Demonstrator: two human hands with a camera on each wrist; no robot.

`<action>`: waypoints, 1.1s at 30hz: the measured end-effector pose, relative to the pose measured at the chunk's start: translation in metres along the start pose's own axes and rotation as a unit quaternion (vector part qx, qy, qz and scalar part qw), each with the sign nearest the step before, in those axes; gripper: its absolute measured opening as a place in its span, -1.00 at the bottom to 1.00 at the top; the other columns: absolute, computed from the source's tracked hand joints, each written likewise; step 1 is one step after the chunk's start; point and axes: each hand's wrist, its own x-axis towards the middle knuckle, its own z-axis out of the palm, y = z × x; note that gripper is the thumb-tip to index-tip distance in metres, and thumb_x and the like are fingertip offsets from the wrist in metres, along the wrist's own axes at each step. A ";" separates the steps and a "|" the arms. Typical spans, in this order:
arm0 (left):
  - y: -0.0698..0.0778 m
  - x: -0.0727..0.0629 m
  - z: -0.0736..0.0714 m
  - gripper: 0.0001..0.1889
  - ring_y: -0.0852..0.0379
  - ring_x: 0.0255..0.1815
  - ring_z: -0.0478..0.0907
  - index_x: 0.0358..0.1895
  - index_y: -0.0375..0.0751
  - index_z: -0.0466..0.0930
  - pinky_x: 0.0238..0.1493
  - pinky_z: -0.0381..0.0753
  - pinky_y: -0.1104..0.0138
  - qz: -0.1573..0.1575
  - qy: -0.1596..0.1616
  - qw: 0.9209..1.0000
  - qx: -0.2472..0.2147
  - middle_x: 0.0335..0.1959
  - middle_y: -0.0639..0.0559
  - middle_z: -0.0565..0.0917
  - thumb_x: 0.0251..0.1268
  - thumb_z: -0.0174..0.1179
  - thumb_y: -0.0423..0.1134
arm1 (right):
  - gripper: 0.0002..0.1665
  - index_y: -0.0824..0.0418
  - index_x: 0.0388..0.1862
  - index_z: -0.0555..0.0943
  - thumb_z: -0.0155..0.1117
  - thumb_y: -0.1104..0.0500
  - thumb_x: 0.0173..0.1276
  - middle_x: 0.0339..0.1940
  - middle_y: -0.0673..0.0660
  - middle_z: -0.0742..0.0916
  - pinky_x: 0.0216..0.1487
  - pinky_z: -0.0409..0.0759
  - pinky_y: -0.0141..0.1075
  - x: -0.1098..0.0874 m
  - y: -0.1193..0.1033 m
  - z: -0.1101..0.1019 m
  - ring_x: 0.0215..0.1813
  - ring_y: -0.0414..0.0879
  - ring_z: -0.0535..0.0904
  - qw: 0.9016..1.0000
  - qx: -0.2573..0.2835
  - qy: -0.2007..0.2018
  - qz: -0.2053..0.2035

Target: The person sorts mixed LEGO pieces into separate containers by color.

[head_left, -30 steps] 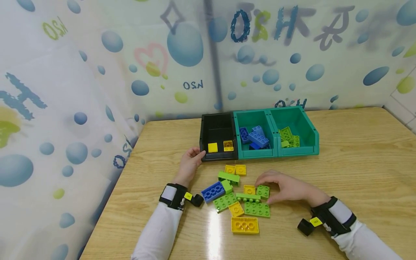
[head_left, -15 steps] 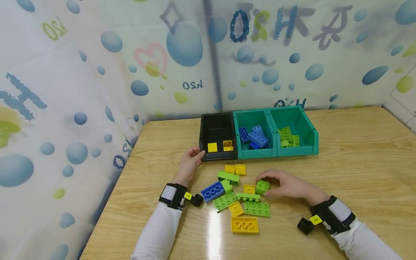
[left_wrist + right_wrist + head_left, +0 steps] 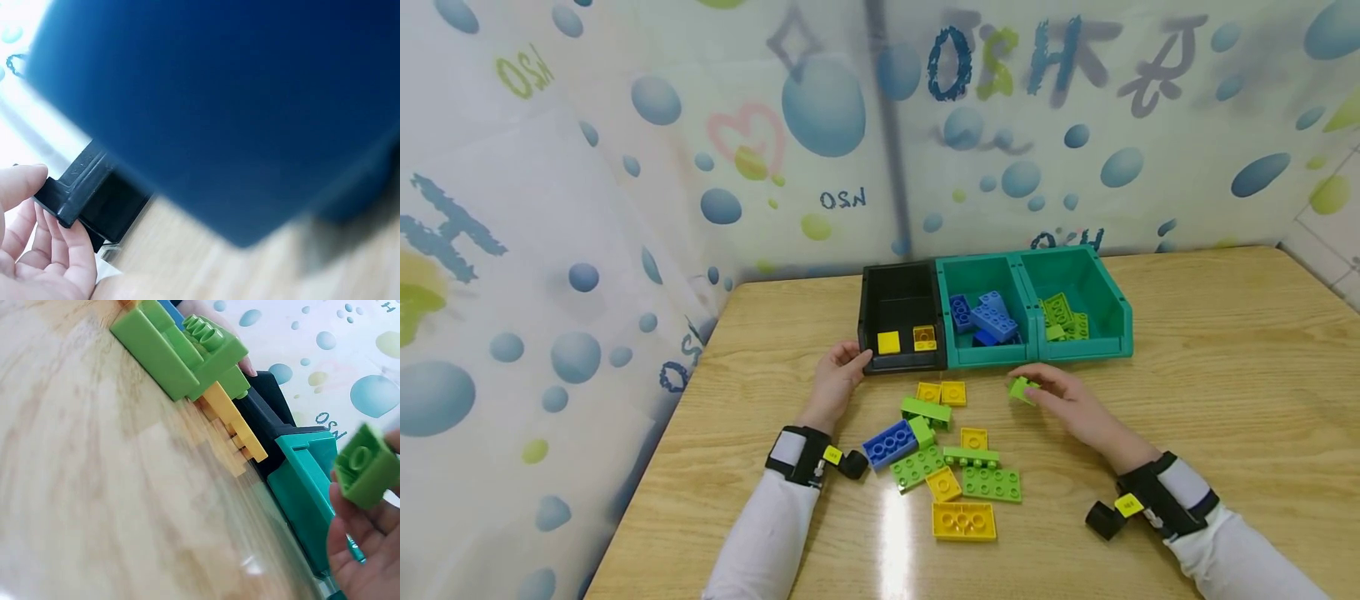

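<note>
My right hand (image 3: 1071,408) pinches a small green building brick (image 3: 1023,390) between thumb and fingers, just in front of the teal bins. In the right wrist view the brick (image 3: 365,465) shows its hollow underside, raised off the table. My left hand (image 3: 835,383) grips the front left corner of the black bin (image 3: 898,287), thumb on the rim and fingers beneath, as the left wrist view shows. Two yellow bricks (image 3: 889,342) lie in the black bin. A large dark blue blur (image 3: 219,112) hides much of the left wrist view.
The middle teal bin (image 3: 992,357) holds blue bricks; the right teal bin (image 3: 1086,348) holds green ones. Between the hands lie loose bricks: a blue one (image 3: 890,444), several green ones (image 3: 992,483) and several yellow ones (image 3: 964,522). A printed curtain hangs behind the table.
My right hand has picked the small green brick out from beside the yellow one and carried it up and away toward the teal bins. The left hand stays on the black bin.
</note>
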 end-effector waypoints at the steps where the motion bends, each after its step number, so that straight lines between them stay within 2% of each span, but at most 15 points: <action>1: 0.000 0.000 0.000 -0.88 0.19 -0.36 0.33 -0.17 -0.21 0.45 -0.38 0.37 0.46 0.001 0.000 1.000 -0.001 -0.35 0.08 0.38 0.30 0.17 -0.32 | -0.62 0.40 0.16 0.42 -0.11 0.17 0.53 -0.03 0.11 0.60 -0.06 0.47 -0.45 0.000 -0.001 -0.001 -0.08 -0.30 0.50 1.000 0.005 0.010 0.001; 5: 0.000 -0.001 0.001 -0.89 0.20 -0.35 0.33 -0.18 -0.19 0.45 -0.38 0.37 0.46 0.001 -0.001 1.000 -0.007 -0.34 0.09 0.38 0.30 0.16 -0.34 | -0.56 0.44 0.19 0.36 -0.21 0.13 0.57 -0.10 -0.01 0.57 -0.10 0.52 -0.43 0.004 -0.004 -0.006 -0.17 -0.20 0.55 0.998 0.025 0.055 -0.010; 9: 0.000 0.000 0.000 -0.89 0.20 -0.33 0.33 -0.18 -0.19 0.44 -0.37 0.37 0.47 -0.001 -0.002 1.000 -0.011 -0.34 0.09 0.39 0.30 0.16 -0.33 | -0.58 0.47 0.22 0.30 -0.16 0.20 0.55 -0.06 -0.14 0.52 -0.09 0.53 -0.52 0.011 -0.005 -0.012 -0.11 -0.36 0.50 0.991 0.048 0.123 -0.034; 11: 0.000 0.000 -0.001 -0.89 0.20 -0.33 0.33 -0.18 -0.18 0.44 -0.37 0.37 0.46 -0.001 -0.003 1.000 -0.012 -0.34 0.09 0.39 0.30 0.17 -0.33 | -0.63 0.40 0.21 0.31 -0.10 0.23 0.52 -0.04 -0.18 0.49 -0.08 0.52 -0.56 0.013 -0.005 -0.016 -0.09 -0.43 0.49 0.985 0.059 0.161 -0.035; 15: 0.000 0.000 -0.002 -0.88 0.19 -0.33 0.33 -0.17 -0.19 0.43 -0.36 0.36 0.45 -0.003 -0.008 1.000 -0.013 -0.33 0.09 0.38 0.31 0.16 -0.32 | -0.65 0.31 0.17 0.33 0.02 0.25 0.46 -0.11 -0.28 0.51 -0.12 0.45 -0.64 0.016 -0.003 -0.027 -0.16 -0.48 0.47 0.975 0.042 0.218 -0.017; 18: 0.000 0.000 -0.001 -0.89 0.19 -0.33 0.33 -0.18 -0.18 0.43 -0.36 0.36 0.45 -0.005 -0.011 1.000 -0.016 -0.34 0.09 0.38 0.31 0.16 -0.32 | -0.71 0.19 0.08 0.39 0.11 0.23 0.42 -0.24 -0.34 0.53 -0.23 0.38 -0.64 0.016 -0.001 -0.036 -0.26 -0.43 0.39 0.968 0.023 0.248 -0.002; 21: -0.001 0.000 -0.001 -0.90 0.22 -0.37 0.33 -0.21 -0.19 0.44 -0.38 0.36 0.46 0.001 -0.011 1.000 -0.027 -0.36 0.11 0.39 0.30 0.17 -0.34 | -0.77 -0.04 -0.06 0.44 0.18 0.22 0.37 -0.37 -0.32 0.52 -0.31 0.34 -0.58 0.016 0.000 -0.045 -0.33 -0.34 0.34 0.961 0.021 0.275 0.006; 22: -0.001 0.000 -0.001 -0.91 0.23 -0.38 0.33 -0.22 -0.21 0.45 -0.39 0.36 0.46 0.003 -0.011 0.999 -0.031 -0.37 0.11 0.39 0.29 0.17 -0.34 | -0.75 -0.10 -0.10 0.44 0.19 0.22 0.36 -0.38 -0.32 0.53 -0.32 0.35 -0.60 0.015 0.000 -0.048 -0.34 -0.37 0.37 0.959 0.020 0.281 0.007; 27: -0.001 0.000 -0.001 -0.91 0.23 -0.38 0.33 -0.22 -0.22 0.46 -0.41 0.36 0.47 0.009 -0.012 0.999 -0.036 -0.38 0.11 0.39 0.28 0.18 -0.35 | -0.69 -0.18 -0.13 0.48 0.24 0.24 0.32 -0.36 -0.28 0.52 -0.37 0.38 -0.63 0.015 0.003 -0.062 -0.33 -0.42 0.44 0.947 0.013 0.319 0.026; 30: -0.002 0.000 -0.001 -0.91 0.23 -0.37 0.33 -0.22 -0.21 0.46 -0.39 0.36 0.47 0.008 -0.014 0.999 -0.035 -0.37 0.11 0.40 0.29 0.17 -0.35 | -0.71 -0.13 -0.09 0.50 0.26 0.22 0.31 -0.35 -0.26 0.50 -0.34 0.38 -0.66 0.015 0.004 -0.067 -0.31 -0.41 0.42 0.941 -0.009 0.335 0.045; 33: -0.003 0.001 -0.001 -0.90 0.23 -0.36 0.33 -0.21 -0.23 0.45 -0.39 0.36 0.47 0.007 -0.016 0.999 -0.035 -0.37 0.11 0.40 0.29 0.17 -0.35 | -0.69 0.11 0.04 0.53 0.25 0.18 0.32 -0.32 -0.17 0.50 -0.29 0.35 -0.68 0.015 0.002 -0.070 -0.30 -0.40 0.38 0.939 -0.055 0.334 0.056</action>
